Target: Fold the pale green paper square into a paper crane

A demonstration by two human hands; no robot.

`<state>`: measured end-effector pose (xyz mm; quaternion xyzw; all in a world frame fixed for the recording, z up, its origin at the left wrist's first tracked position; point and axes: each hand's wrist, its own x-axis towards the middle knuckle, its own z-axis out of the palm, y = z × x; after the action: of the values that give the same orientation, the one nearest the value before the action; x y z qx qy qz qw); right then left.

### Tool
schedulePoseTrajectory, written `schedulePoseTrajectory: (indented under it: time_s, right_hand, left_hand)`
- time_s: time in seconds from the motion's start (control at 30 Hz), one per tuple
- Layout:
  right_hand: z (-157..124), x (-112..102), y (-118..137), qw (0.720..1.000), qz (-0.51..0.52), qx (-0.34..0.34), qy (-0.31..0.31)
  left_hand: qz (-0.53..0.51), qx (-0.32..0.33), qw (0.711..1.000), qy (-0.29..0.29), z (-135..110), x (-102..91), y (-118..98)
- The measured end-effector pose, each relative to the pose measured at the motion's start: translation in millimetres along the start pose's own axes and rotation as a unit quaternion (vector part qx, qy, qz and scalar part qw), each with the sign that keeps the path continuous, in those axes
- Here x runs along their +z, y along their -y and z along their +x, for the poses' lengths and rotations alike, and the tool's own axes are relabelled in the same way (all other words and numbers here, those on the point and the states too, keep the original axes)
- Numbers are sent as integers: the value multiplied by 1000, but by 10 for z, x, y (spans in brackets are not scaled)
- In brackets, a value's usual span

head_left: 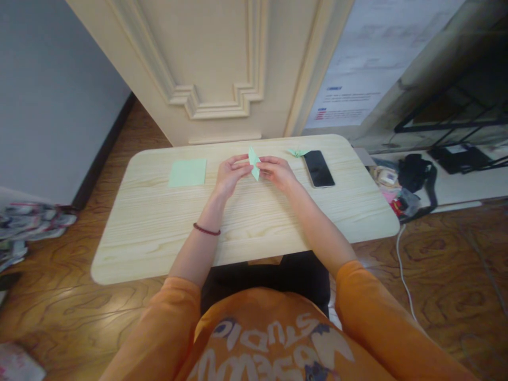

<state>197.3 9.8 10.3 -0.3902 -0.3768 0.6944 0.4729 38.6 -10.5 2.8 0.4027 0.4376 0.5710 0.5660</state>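
Observation:
A small folded piece of pale green paper [254, 162] is held upright between both hands above the far middle of the light wood table [159, 227]. My left hand [230, 174] pinches its left side, fingers curled. My right hand [278, 172] pinches its right side. A red string bracelet sits on my left wrist.
A flat square of green paper [188, 172] lies left of the hands. A finished green folded paper figure [297, 152] and a black phone [318, 168] lie to the right. A cream panelled door stands behind the table. Clutter and cables sit on the floor at right.

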Motion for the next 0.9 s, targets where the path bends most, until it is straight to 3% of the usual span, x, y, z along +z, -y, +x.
schedulePoseTrajectory:
  time_s: [0.43,0.9]
  right_hand:
    - [-1,13,-17,1000,-8,2,-8]
    - [-47,41,15,999,-41,-9,-1]
  left_hand:
    - [24,-7,1000,2,15,-28,4]
    - [32,9,999,-41,10,22,8]
